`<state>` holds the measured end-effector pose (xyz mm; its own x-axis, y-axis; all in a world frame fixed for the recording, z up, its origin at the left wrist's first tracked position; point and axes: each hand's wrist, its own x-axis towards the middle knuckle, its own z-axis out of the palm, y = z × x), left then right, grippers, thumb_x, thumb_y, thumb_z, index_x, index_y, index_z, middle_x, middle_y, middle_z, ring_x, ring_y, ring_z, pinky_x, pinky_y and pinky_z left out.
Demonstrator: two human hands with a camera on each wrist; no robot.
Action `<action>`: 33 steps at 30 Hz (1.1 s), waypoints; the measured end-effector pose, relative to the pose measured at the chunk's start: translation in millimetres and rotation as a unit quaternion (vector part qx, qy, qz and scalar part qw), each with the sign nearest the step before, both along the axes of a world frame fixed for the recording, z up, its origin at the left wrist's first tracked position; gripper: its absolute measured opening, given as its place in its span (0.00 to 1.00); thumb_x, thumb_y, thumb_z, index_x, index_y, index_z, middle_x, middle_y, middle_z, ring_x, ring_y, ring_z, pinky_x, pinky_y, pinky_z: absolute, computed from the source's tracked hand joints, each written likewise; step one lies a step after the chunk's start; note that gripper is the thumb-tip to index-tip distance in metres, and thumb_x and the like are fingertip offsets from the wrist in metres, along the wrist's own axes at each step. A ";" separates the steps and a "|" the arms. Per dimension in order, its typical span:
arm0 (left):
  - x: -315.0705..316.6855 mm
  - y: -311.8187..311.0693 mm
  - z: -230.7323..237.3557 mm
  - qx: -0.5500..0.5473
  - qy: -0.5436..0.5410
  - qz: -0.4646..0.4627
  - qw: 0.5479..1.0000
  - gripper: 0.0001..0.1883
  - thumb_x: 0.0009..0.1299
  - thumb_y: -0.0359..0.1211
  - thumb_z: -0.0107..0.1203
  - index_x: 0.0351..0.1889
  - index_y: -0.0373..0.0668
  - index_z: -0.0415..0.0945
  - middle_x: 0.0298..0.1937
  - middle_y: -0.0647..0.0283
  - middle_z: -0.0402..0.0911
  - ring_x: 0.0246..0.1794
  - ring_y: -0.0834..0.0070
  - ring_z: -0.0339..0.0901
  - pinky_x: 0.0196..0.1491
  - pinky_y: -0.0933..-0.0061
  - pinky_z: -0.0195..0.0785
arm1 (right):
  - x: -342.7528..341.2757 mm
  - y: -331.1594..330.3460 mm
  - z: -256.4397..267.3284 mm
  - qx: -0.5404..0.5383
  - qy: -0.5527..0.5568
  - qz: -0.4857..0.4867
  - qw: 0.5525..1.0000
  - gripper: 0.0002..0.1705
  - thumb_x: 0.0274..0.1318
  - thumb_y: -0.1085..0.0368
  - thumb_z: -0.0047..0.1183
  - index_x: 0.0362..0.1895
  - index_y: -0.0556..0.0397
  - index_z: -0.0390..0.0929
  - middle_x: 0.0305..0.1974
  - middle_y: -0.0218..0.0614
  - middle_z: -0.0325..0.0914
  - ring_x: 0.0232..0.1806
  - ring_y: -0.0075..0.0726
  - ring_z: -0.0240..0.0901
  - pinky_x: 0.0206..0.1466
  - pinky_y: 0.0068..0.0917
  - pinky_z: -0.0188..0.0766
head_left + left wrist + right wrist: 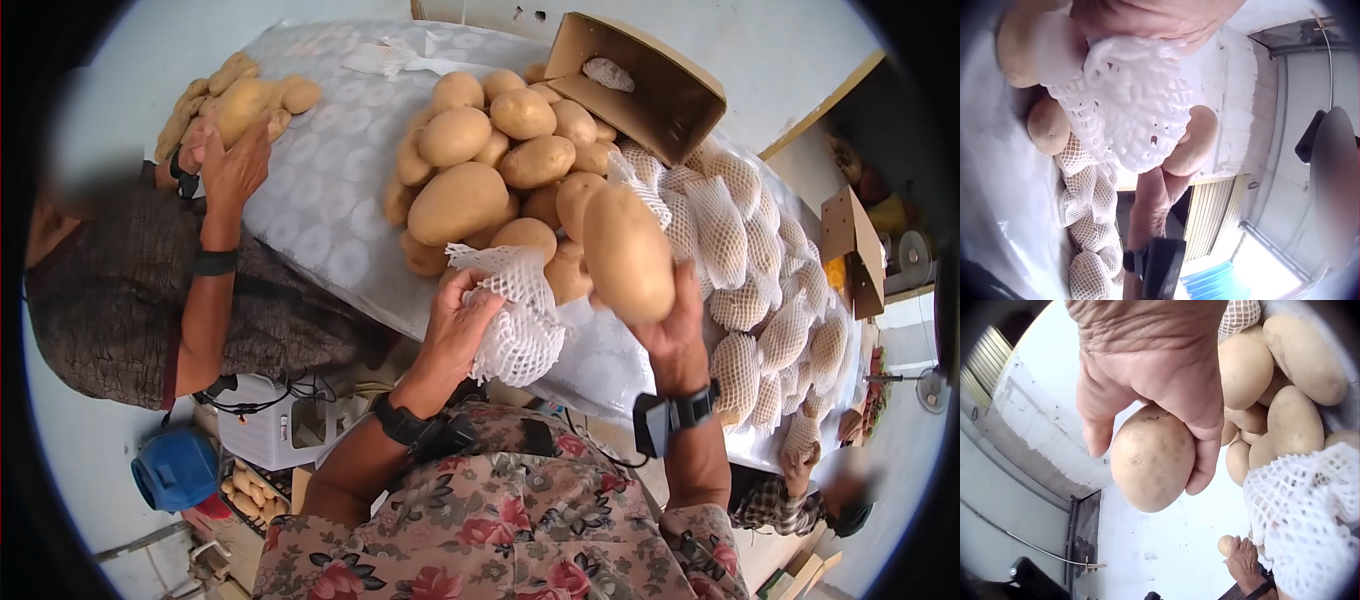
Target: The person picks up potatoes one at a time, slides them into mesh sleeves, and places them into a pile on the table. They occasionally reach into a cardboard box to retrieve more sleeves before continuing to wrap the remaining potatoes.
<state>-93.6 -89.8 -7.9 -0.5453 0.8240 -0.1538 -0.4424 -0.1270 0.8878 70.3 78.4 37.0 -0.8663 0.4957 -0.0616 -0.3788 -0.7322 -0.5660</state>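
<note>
My left hand (455,330) grips a white foam net sleeve (520,325), its fingers curled over the near side. In the left wrist view the sleeve (1132,103) hangs bunched below the hand. A large, bare potato (628,255) is in my right hand (682,325), raised at the near side of the potato pile (460,205). The right wrist view shows thumb and fingers around this potato (1152,464), its end pointing away from the palm. Sleeve and potato are apart, side by side in front of my body.
Netted potatoes (725,235) are heaped along the right of the covered table (340,180). Behind the pile, a cardboard box (640,85) lies tipped with a piece of netting inside. At left, another person's hands hold a potato (240,110); a further person (785,500) is at lower right.
</note>
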 end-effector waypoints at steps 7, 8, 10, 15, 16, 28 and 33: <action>33.9 33.7 18.6 0.033 0.020 -0.064 0.997 0.10 0.67 0.33 0.55 0.40 0.37 0.72 0.37 0.67 0.77 0.36 0.86 0.71 0.40 0.82 0.67 | 74.4 -32.3 20.6 0.210 -0.158 0.065 0.963 0.71 0.25 0.54 0.72 0.71 0.58 0.38 0.50 0.46 0.71 0.52 0.36 0.69 0.58 0.25 0.60; 38.3 37.2 19.6 0.038 0.034 -0.083 0.995 0.10 0.67 0.33 0.55 0.40 0.37 0.72 0.37 0.67 0.78 0.36 0.85 0.71 0.40 0.82 0.66 | 81.6 -33.5 18.0 0.213 -0.176 0.076 0.958 0.70 0.26 0.54 0.71 0.71 0.58 0.38 0.50 0.46 0.71 0.52 0.35 0.69 0.58 0.25 0.60; 45.3 45.5 20.8 0.031 0.118 -0.116 0.986 0.10 0.66 0.33 0.56 0.39 0.35 0.73 0.36 0.66 0.78 0.36 0.83 0.72 0.41 0.80 0.67 | 94.4 -34.1 13.3 0.217 -0.212 0.099 0.948 0.70 0.27 0.54 0.71 0.71 0.58 0.38 0.50 0.45 0.71 0.52 0.35 0.68 0.58 0.25 0.60; 53.5 58.7 37.6 0.062 0.410 -0.214 0.884 0.11 0.62 0.30 0.56 0.40 0.34 0.75 0.33 0.60 0.81 0.34 0.77 0.76 0.39 0.76 0.69 | 119.4 -35.8 -0.6 0.224 -0.224 0.053 0.947 0.54 0.34 0.56 0.66 0.66 0.63 0.54 0.53 0.44 0.70 0.53 0.34 0.68 0.61 0.26 0.60; 54.6 59.5 41.3 0.052 0.416 -0.246 0.874 0.12 0.62 0.30 0.56 0.42 0.35 0.75 0.34 0.58 0.81 0.34 0.77 0.77 0.39 0.75 0.69 | 124.2 -35.5 -2.2 0.207 -0.225 0.043 0.951 0.53 0.35 0.57 0.66 0.66 0.63 0.55 0.53 0.44 0.70 0.53 0.33 0.68 0.60 0.26 0.61; 62.9 53.6 34.3 0.030 0.443 -0.383 0.810 0.21 0.60 0.26 0.50 0.53 0.40 0.73 0.47 0.54 0.80 0.45 0.66 0.79 0.50 0.72 0.70 | 146.4 -47.0 -12.5 0.259 -0.354 -0.139 0.888 0.50 0.36 0.57 0.69 0.64 0.57 0.58 0.50 0.44 0.72 0.51 0.33 0.69 0.55 0.29 0.68; 73.8 61.7 40.6 0.053 0.384 -0.437 0.811 0.20 0.61 0.26 0.50 0.54 0.40 0.73 0.48 0.54 0.80 0.45 0.67 0.79 0.50 0.72 0.70 | 144.1 -52.7 -6.6 0.339 -0.373 -0.055 0.862 0.57 0.34 0.54 0.70 0.69 0.53 0.52 0.52 0.47 0.69 0.54 0.36 0.68 0.57 0.27 0.65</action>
